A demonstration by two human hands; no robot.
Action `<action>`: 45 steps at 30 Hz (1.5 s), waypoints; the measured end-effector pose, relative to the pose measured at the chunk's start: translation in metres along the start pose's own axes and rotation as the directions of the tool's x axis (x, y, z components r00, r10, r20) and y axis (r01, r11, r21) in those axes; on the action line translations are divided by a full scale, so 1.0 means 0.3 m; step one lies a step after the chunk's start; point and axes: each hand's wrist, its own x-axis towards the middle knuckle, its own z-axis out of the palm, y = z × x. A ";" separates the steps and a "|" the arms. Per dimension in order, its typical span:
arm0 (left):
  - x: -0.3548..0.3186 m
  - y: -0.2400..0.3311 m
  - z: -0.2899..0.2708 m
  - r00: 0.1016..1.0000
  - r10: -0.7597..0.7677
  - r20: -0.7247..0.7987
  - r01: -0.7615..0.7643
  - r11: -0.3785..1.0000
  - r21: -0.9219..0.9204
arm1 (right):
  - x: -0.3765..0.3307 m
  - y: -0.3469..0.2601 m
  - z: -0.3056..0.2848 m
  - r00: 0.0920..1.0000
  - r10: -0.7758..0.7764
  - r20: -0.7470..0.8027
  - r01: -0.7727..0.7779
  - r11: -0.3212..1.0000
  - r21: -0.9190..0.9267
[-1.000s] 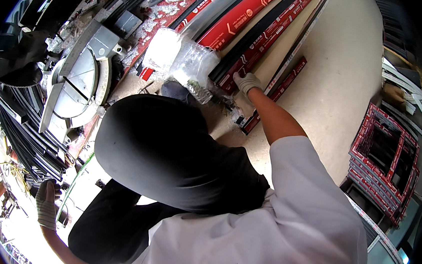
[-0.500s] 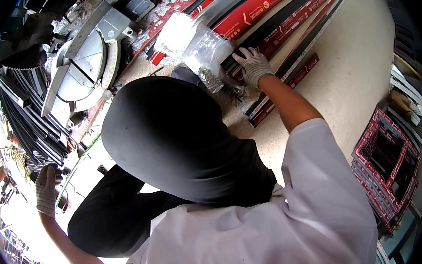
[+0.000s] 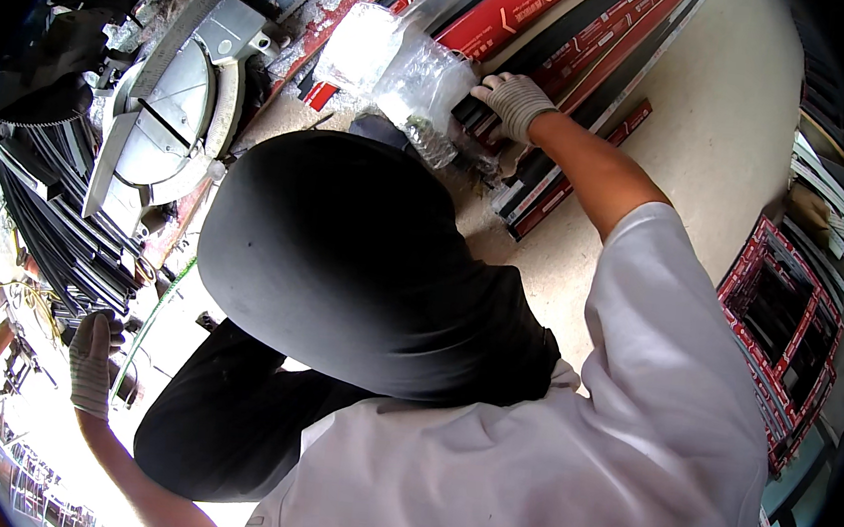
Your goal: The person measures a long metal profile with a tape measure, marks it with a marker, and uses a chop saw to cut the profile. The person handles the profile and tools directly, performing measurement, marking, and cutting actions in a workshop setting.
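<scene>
My right hand (image 3: 516, 104), in a striped knit glove, reaches out over the end of a long dark profile bar (image 3: 470, 119) with red film on it. Its fingers curl over the bar's top, while their undersides are hidden. Just left of it lies a bundle of clear plastic wrap (image 3: 422, 88). At the far left my left hand (image 3: 94, 365), also gloved, is held up with its fingers stretched and nothing visible in it. Closest to that hand are the ends of several thin black strips (image 3: 72, 253).
A mitre saw (image 3: 169, 111) with a round metal table stands at upper left. More red-wrapped profiles (image 3: 524, 12) lie lengthwise at the top. Red-edged frames (image 3: 782, 335) are stacked at right. My bent knee (image 3: 332, 256) fills the middle. A green cord (image 3: 174, 287) runs along the left.
The view has shifted slightly. My right hand stays at the bar's end, its fingers a little more bunched. My left hand stays raised in about the same place.
</scene>
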 end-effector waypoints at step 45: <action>0.024 0.078 0.057 0.998 0.061 0.031 -0.063 0.997 0.049 | -0.091 0.059 -0.410 0.941 -0.300 0.156 0.286 0.952 0.108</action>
